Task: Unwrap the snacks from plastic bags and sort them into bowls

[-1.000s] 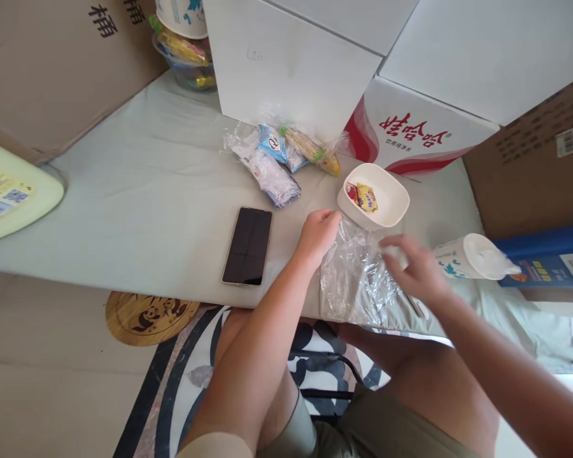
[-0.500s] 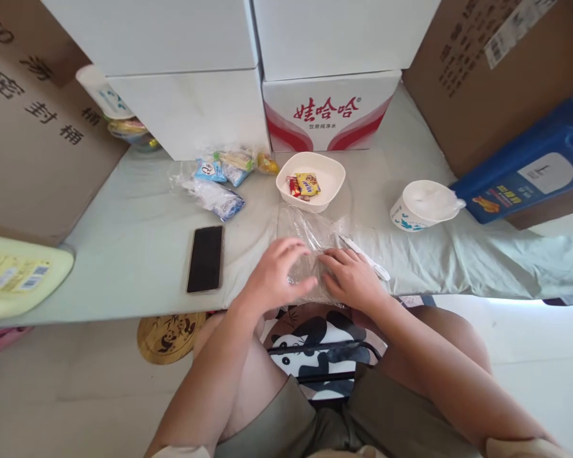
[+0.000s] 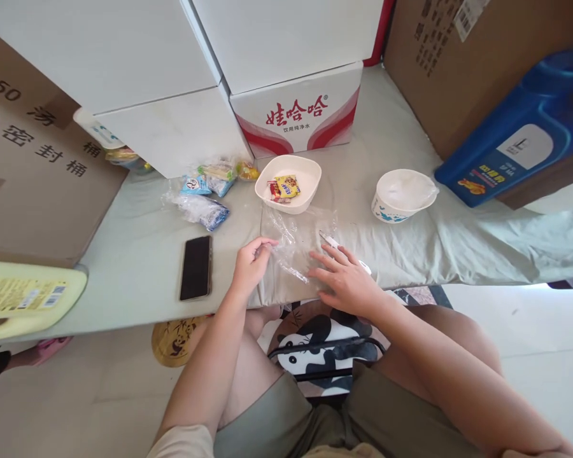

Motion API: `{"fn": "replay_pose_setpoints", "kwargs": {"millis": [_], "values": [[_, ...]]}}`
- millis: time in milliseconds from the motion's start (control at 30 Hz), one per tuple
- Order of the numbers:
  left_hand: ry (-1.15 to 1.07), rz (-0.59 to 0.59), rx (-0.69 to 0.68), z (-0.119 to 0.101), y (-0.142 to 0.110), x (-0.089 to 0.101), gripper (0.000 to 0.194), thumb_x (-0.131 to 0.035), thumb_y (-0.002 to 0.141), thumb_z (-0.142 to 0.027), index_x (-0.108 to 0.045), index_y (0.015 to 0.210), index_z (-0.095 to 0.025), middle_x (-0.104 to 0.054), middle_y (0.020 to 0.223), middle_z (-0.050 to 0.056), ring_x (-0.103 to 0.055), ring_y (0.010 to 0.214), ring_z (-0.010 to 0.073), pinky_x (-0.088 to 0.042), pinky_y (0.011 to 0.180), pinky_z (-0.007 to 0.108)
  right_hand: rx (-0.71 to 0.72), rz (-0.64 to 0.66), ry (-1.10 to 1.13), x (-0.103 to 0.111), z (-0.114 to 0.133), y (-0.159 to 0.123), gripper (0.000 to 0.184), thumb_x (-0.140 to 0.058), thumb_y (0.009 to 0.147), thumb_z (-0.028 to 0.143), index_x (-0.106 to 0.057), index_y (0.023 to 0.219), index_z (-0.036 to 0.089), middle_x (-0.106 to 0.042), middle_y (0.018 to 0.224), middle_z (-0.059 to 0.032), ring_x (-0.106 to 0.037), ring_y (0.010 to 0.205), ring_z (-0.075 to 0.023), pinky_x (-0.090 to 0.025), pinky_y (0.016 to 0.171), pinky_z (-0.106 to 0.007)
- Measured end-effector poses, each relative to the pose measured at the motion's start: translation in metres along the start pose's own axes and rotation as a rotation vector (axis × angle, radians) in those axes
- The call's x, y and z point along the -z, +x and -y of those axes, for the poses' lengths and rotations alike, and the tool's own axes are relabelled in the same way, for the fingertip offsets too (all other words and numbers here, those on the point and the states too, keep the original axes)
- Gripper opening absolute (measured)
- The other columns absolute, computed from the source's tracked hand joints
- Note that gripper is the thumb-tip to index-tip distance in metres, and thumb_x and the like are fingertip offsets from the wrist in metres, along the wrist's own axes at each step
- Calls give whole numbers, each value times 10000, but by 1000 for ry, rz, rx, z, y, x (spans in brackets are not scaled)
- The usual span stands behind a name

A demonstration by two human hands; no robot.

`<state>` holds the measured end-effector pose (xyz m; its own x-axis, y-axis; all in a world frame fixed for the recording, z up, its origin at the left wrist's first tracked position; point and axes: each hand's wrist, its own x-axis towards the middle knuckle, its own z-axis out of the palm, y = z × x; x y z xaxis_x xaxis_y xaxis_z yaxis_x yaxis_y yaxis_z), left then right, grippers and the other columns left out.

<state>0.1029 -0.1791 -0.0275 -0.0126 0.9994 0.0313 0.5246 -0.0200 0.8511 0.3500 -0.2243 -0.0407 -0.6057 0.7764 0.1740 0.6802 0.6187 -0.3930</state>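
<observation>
A sheet of clear plastic film (image 3: 296, 238) lies on the pale green cloth at the table's front edge. My left hand (image 3: 251, 264) pinches the film's left edge and lifts it a little. Flat on the film's right part lies my right hand (image 3: 346, 283), fingers stretched out. A small white utility knife (image 3: 337, 245) lies just beyond my right fingertips. Behind the film stands a white bowl (image 3: 310, 175) holding a few wrapped snacks.
A black phone (image 3: 195, 267) lies left of my hands. Bagged snacks (image 3: 203, 194) sit behind it. A paper cup covered with film (image 3: 403, 194) stands to the right. White and brown cartons (image 3: 286, 38), a blue jug (image 3: 516, 137) and a yellow bottle (image 3: 23, 296) ring the table.
The view swung right and steadied. Both hands moved along the film; my left hand went from pressing it to pinching its left edge, and my right hand now lies flat.
</observation>
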Motion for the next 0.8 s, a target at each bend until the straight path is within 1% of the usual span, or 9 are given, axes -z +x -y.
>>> {"fn": "replay_pose_setpoints", "kwargs": {"millis": [67, 167, 233, 300, 467, 600, 667, 733, 800], "values": [[35, 0, -12, 3, 0, 0, 261, -518, 875, -324, -726, 934, -178, -772, 976, 68, -699, 910, 210, -523, 848, 335, -20, -104, 92, 4, -4, 5, 195, -559, 836, 165, -692, 968, 221, -641, 1334, -94, -514, 1315, -327, -385, 1091, -533], [86, -14, -44, 11, 0, 4, 222, -559, 844, -315, -722, 910, -179, -769, 955, 68, -695, 918, 213, -509, 854, 340, -219, -286, 314, 14, -13, 10, 153, -502, 862, 183, -647, 900, 212, -726, 1024, -89, -678, 967, -240, -522, 847, -380], [49, -13, -41, 16, 0, 8, 175, -592, 811, -303, -707, 853, -178, -764, 897, 64, -697, 880, 209, -511, 832, 335, -409, -371, 465, 22, -18, 11, 143, -505, 866, 235, -621, 946, 212, -705, 820, -42, -670, 734, -189, -511, 674, -308], [-66, -20, 1, 18, 0, 12, 131, -635, 768, -292, -682, 811, -178, -749, 816, 51, -698, 810, 194, -519, 771, 309, -551, -429, 581, 28, -21, 12, 180, -527, 853, 288, -598, 1001, 211, -671, 715, -1, -637, 624, -163, -486, 616, -283], [-547, -101, 163, 14, 5, 21, 244, -752, 657, -280, -606, 830, -190, -617, 592, -35, -629, 573, 122, -499, 587, 223, -707, -478, 748, 33, -20, 18, 304, -567, 837, 432, -567, 1037, 204, -637, 628, 31, -488, 444, -111, -392, 496, -254], [-762, -129, 227, 8, 8, 24, 317, -781, 664, -320, -545, 843, -205, -564, 595, -66, -557, 491, 73, -492, 533, 192, -756, -471, 878, 32, -15, 19, 365, -571, 841, 508, -535, 1052, 212, -595, 566, 60, -405, 400, -96, -337, 451, -243], [-718, -164, 219, 7, 9, 22, 328, -769, 714, -374, -517, 851, -214, -561, 623, -71, -548, 464, 64, -456, 473, 174, -706, -471, 953, 30, -14, 18, 390, -582, 838, 511, -509, 1086, 219, -626, 607, 49, -493, 467, -116, -412, 515, -258], [-605, -195, 186, 9, 9, 19, 325, -725, 783, -432, -494, 886, -228, -558, 631, -76, -527, 413, 64, -372, 387, 162, -607, -452, 1010, 27, -13, 17, 450, -633, 811, 482, -478, 1149, 230, -673, 708, 26, -617, 640, -150, -489, 648, -291], [-494, -229, 154, 12, 9, 18, 301, -650, 855, -477, -480, 941, -243, -546, 601, -86, -474, 350, 63, -301, 341, 171, -527, -412, 1017, 23, -14, 16, 496, -684, 778, 439, -466, 1177, 240, -683, 777, 17, -662, 778, -171, -509, 736, -315]]}}
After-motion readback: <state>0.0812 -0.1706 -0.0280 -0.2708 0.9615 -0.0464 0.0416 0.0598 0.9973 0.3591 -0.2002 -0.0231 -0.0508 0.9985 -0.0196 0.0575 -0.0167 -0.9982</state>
